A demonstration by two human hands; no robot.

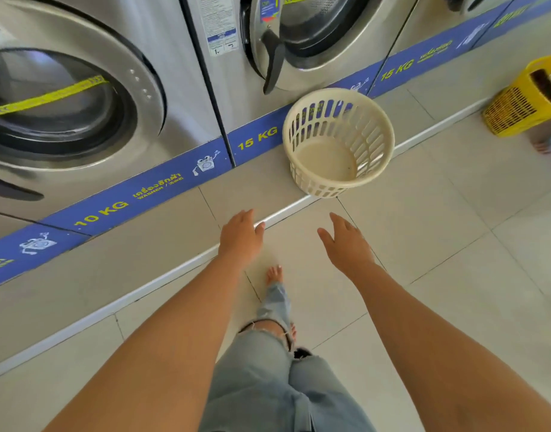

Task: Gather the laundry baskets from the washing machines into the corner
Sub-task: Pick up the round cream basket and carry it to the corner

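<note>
Two steel front-loading washing machines fill the far left of what we see: the 10 KG washer (71, 101) with yellow tape across its closed round door, and to its right the 15 KG washer (286, 35) whose door stands ajar. Both sit on a raised grey tiled step (162, 232) edged with a white strip. On that step, just in front of the 15 KG machine, stands the round cream slotted plastic laundry basket (338, 141), upright and empty, its base close to the step's edge. Nearer to us, our left hand (240, 236) hangs over the white strip with fingers loosely spread, holding nothing. Beside it our right hand (346, 241) is likewise spread wide and empty, well short of the cream basket. Between the forearms we see ripped pale jeans (268, 363) and a bare foot (274, 274) on the light floor tiles. At the far right lies a yellow rectangular mesh plastic basket (523, 101), tipped over, with something dark inside that we cannot make out.
</note>
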